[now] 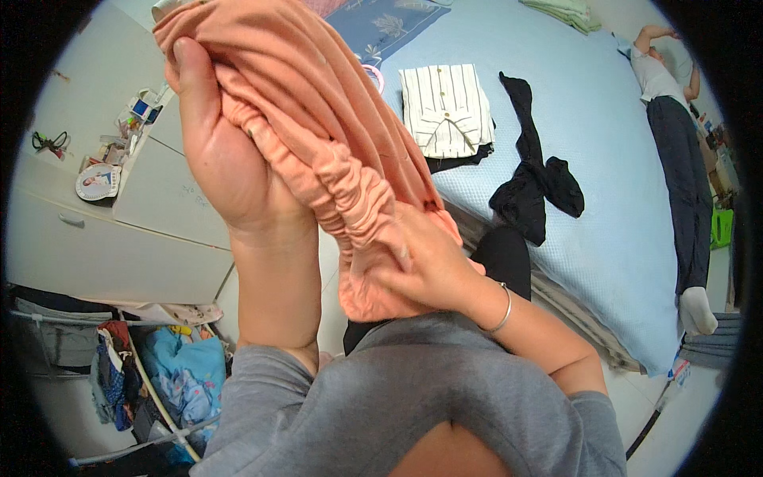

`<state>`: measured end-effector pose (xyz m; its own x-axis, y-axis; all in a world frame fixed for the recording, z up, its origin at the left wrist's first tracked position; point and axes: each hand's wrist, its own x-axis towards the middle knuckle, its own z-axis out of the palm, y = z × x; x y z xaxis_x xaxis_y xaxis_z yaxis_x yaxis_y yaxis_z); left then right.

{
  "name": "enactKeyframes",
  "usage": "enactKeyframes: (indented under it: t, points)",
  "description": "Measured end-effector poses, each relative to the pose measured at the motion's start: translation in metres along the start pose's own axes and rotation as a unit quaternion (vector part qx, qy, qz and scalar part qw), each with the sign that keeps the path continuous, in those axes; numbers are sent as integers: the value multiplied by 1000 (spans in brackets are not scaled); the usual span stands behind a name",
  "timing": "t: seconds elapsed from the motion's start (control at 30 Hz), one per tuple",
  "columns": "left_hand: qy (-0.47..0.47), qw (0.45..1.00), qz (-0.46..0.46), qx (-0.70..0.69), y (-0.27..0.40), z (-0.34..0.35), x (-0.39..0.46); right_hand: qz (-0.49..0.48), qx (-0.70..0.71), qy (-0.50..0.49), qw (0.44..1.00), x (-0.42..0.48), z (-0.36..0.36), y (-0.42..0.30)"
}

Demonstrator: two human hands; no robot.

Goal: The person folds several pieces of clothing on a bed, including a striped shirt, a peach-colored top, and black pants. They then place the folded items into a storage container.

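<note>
An orange garment [334,101] with a gathered elastic band hangs stretched between my hands, close to my chest. My left hand [226,155] grips its upper part, thumb on top and palm towards me; the fingers are hidden behind the cloth. Lower down, my right hand [423,256] clutches the bunched end near the gathered band. Its fingertips are partly covered by folds. Beyond the cloth, a folded white striped shirt [446,110] lies on the bed [602,238], on top of something black. A crumpled black garment [530,173] lies to its right.
A person [676,137] lies along the bed's right edge. Left stands a white cabinet [119,256] with small items on top. Below it is a rack [140,358] holding clothes and blue fabric [185,369]. A blue patterned pillow [387,27] and folded green cloth [563,13] are at the far end.
</note>
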<state>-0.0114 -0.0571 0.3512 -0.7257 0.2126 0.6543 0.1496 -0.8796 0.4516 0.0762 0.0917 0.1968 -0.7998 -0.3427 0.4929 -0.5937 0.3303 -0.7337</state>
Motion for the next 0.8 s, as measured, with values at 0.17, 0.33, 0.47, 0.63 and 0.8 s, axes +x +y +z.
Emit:
enactKeyframes:
  t: [0.17, 0.33, 0.47, 0.63, 0.8]
  points:
    - [69, 981, 126, 134, 18, 5, 22, 40, 128, 87, 987, 16, -70, 3]
    - [77, 915, 256, 303, 23, 8, 43, 56, 330, 195, 922, 30, -142, -13]
    - [1, 923, 184, 338, 33, -1, 56, 43, 143, 250, 957, 42, -157, -14]
    - [20, 919, 204, 337, -20, 20, 53, -65, -20, 246, 967, 49, -101, -43]
    - [103, 915, 264, 286, -47, 48, 41, 16, -161, 174, 971, 46, -41, -1]
